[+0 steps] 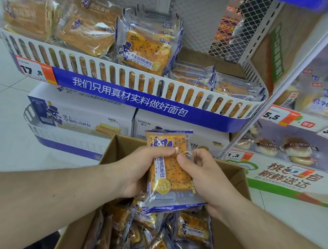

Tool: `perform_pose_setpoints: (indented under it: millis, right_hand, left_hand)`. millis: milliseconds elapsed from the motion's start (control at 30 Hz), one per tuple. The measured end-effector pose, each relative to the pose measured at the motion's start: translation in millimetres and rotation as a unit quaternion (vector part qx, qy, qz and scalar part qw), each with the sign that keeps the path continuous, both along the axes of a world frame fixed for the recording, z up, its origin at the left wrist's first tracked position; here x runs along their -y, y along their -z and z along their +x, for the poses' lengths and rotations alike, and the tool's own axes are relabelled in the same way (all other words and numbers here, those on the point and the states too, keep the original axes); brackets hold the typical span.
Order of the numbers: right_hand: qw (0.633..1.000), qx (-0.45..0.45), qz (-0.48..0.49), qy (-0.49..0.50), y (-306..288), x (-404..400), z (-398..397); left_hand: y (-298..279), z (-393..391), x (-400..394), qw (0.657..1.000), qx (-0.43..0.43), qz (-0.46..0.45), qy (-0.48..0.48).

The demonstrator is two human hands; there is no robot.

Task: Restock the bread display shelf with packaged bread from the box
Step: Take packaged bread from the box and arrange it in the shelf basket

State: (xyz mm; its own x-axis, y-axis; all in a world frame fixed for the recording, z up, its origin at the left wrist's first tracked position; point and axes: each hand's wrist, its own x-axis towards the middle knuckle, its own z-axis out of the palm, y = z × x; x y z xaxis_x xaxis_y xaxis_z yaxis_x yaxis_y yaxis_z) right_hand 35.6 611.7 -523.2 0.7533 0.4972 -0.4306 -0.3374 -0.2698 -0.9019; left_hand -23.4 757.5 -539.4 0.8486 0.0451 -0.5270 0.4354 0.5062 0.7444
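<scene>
**Both hands on one soft packet, above the box**

Fingers [168, 151] of the left hand [135, 173] are curled round the left edge of a packaged bread [170, 170], thumb lying across its printed face; the right hand [204, 179] pinches the opposite edge, thumb on the front and the other fingers bent behind the film. Neither hand is spread: both are closed on the same packet, which stands roughly upright, lifted just clear of the cardboard box [231, 182] and the loose pile of identical packets [191, 228] inside it.

The packet looks light. It is a flat slab of seeded bread sealed in glossy clear film with crimped blue ends, so the judgement is that it will be soft and easily dented, and the film slippery under dry skin. Squeezing the middle would likely crush the slice; the safer hold is along the two long edges, or by the crimped seal at top or bottom, where the film is doubled and there is no bread to bruise. One hand should be enough to carry it.

The bread display shelf [143, 81] is above and beyond the box, a white slotted basket with a blue front band. Matching packets [143, 51] stand upright near its middle, and others lie flat in a low stack [218, 81] to the right. That lower right part probably has the most room, and the packet would need setting in gently rather than dropping, since the film may slide against its neighbours.
</scene>
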Motion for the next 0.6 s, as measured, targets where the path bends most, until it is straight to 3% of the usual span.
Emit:
perform_pose_setpoints:
  millis: [67,233,367,600]
  right_hand:
    - [0.999,-0.018,0.021,0.032,-4,0,2]
    - [0.971,-0.032,0.087,0.219,0,6,-1]
    - [0.986,-0.094,0.073,0.112,1,-10,-33]
    - [0.964,-0.161,0.161,0.138,-21,-36,-13]
  left_hand:
    - [-3,1,-1,1.0,-0.003,-0.008,-0.019]
    - [-13,9,-11,0.986,0.032,-0.084,-0.142]
    - [-17,17,-11,0.969,0.067,-0.093,-0.218]
    - [-16,19,-10,0.959,0.096,-0.024,-0.266]
